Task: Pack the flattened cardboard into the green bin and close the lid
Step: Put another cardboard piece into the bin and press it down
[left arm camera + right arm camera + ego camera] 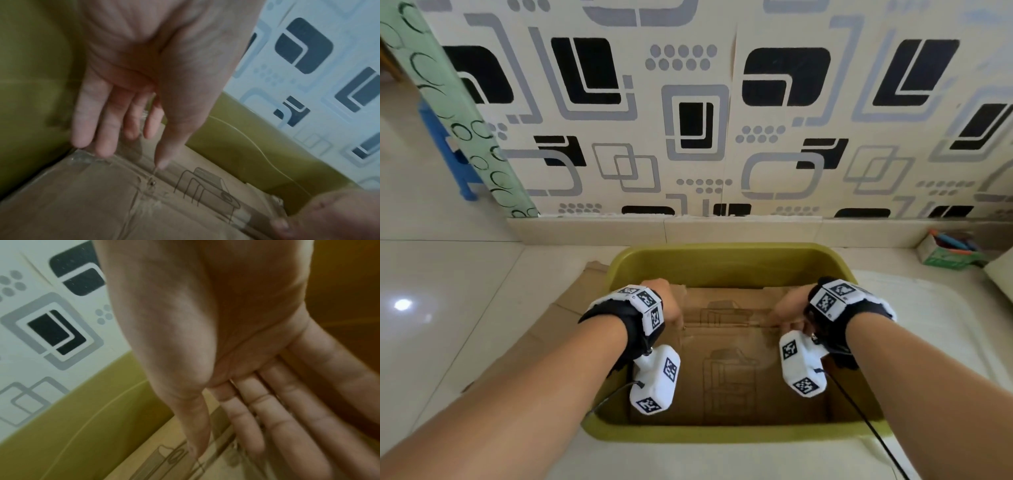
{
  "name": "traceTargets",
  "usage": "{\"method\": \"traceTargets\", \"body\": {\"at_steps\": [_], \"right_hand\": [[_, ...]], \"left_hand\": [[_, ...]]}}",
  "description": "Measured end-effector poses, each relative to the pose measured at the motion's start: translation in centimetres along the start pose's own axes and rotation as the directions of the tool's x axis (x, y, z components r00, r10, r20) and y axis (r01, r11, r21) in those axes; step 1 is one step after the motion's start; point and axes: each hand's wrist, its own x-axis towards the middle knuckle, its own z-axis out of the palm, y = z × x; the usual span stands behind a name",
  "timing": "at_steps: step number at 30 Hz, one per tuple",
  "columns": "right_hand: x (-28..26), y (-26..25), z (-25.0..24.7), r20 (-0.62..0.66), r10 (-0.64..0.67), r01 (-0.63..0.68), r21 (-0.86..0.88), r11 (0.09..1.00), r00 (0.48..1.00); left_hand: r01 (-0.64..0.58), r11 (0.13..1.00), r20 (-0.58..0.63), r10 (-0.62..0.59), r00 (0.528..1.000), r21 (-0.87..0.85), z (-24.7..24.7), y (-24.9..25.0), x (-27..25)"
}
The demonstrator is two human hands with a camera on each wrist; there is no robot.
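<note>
The olive-green bin (722,435) stands open on the floor in front of me. A flattened brown cardboard sheet (729,377) with line drawings lies inside it, and its far part bends up along a crease. My left hand (667,306) presses straight fingers on the left end of that crease, beside the bin's left wall (30,81). In the left wrist view, the left hand (133,146) touches the cardboard (82,203) with its thumb and fingertips. My right hand (789,306) presses the right end of the crease. Its fingers (273,426) lie flat on the cardboard (144,467).
Another cardboard sheet (544,329) lies on the floor, sticking out from under the bin's left side. A white sheet-like surface (928,325) lies right of the bin. A small green box with pens (948,255) sits by the patterned wall. A blue stool (448,150) stands far left.
</note>
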Motion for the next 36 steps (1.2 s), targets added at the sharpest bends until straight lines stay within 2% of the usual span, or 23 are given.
{"method": "traceTargets", "body": {"at_steps": [3, 8, 12, 18, 21, 24, 26, 27, 29, 30, 31, 33, 35, 36], "right_hand": [[1.1, -0.3, 0.6, 0.070, 0.016, -0.011, -0.077, 0.997, 0.997], [4.1, -0.1, 2.3, 0.101, 0.029, -0.019, -0.097, 0.995, 0.994], [6.8, 0.7, 3.0, 0.069, 0.000, 0.010, -0.144, 0.989, 0.998], [7.4, 0.4, 2.7, 0.112, 0.036, -0.011, -0.213, 0.977, 0.993], [6.2, -0.5, 0.8, 0.133, 0.032, -0.002, -0.221, 0.975, 0.991], [1.3, -3.5, -2.6, 0.162, -0.019, 0.033, -0.085, 0.996, 0.987], [-1.3, -5.9, -4.7, 0.081, -0.118, 0.120, -0.025, 0.992, 0.990], [-2.1, -7.2, -5.2, 0.037, -0.175, 0.175, 0.010, 0.985, 0.984], [-3.6, -10.2, -5.7, 0.016, -0.296, 0.292, 0.120, 0.949, 0.955], [-4.2, -12.0, -5.5, 0.001, -0.356, 0.349, 0.189, 0.918, 0.935], [-4.5, -13.7, -5.5, -0.025, -0.406, 0.398, 0.265, 0.878, 0.913], [-5.4, -17.5, -4.5, -0.077, -0.480, 0.470, 0.383, 0.795, 0.874], [-6.0, -21.5, -3.1, -0.115, -0.501, 0.491, 0.470, 0.733, 0.858], [-6.2, -23.4, -2.4, -0.128, -0.507, 0.497, 0.500, 0.709, 0.852]], "left_hand": [[-0.040, 0.998, 0.082, 0.036, 0.996, 0.044, 1.0, 0.4, 0.8], [0.007, 0.999, 0.196, -0.015, 0.980, 0.039, 2.9, -0.2, 3.3], [0.022, 1.000, 0.188, -0.022, 0.982, 0.002, 3.5, -0.5, 4.6], [0.049, 0.999, 0.220, -0.044, 0.975, -0.016, 4.0, -0.4, 5.4], [-0.010, 0.998, 0.226, 0.024, 0.974, -0.063, 2.5, -0.2, 4.3], [-0.046, 0.972, 0.272, 0.109, 0.956, -0.229, -0.2, -1.4, 3.2], [-0.078, 0.890, 0.270, 0.218, 0.938, -0.449, -2.8, -3.1, 2.4], [-0.109, 0.812, 0.235, 0.290, 0.928, -0.573, -4.3, -4.0, 1.8], [-0.187, 0.603, 0.083, 0.391, 0.917, -0.776, -7.0, -6.4, 0.4], [-0.219, 0.480, -0.021, 0.383, 0.923, -0.850, -8.2, -8.1, -0.2], [-0.231, 0.352, -0.109, 0.333, 0.936, -0.907, -9.0, -9.7, -0.6], [-0.223, 0.174, -0.194, 0.166, 0.967, -0.959, -9.6, -14.1, -0.7], [-0.167, 0.130, -0.169, -0.004, 0.986, -0.977, -8.7, -18.6, -0.2], [-0.134, 0.137, -0.146, -0.088, 0.985, -0.982, -7.8, -21.0, 0.2]]}}
